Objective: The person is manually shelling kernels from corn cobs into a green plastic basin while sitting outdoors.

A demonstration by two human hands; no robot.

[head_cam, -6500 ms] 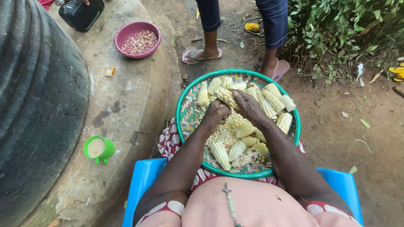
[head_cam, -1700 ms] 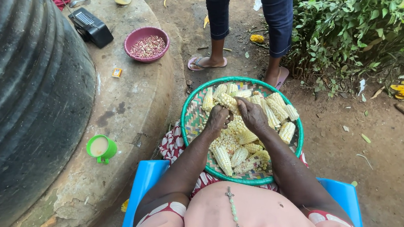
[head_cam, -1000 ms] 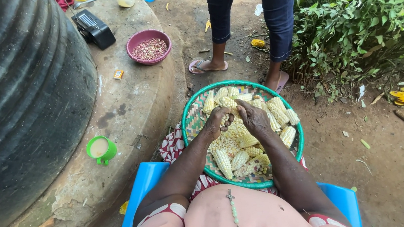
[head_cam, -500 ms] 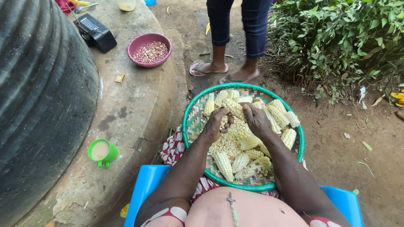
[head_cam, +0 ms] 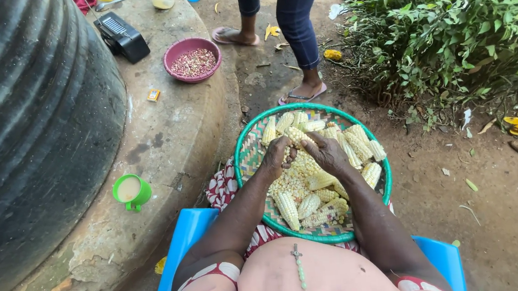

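Observation:
A round woven basket with a green rim rests on my lap, full of pale corn cobs and loose kernels. My left hand and my right hand are together over the middle of the basket, both gripping one corn cob between them. The fingers curl around the cob, thumbs pressed on its kernels. More cobs lie at the basket's near side.
A big black ribbed tank stands left on a concrete base. On the base sit a green cup, a pink bowl of kernels and a black radio. A person in jeans stands ahead. Bushes grow at right.
The standing person has stepped left and forward. My hands have stayed over the basket working the same cob, and my view has tilted slightly.

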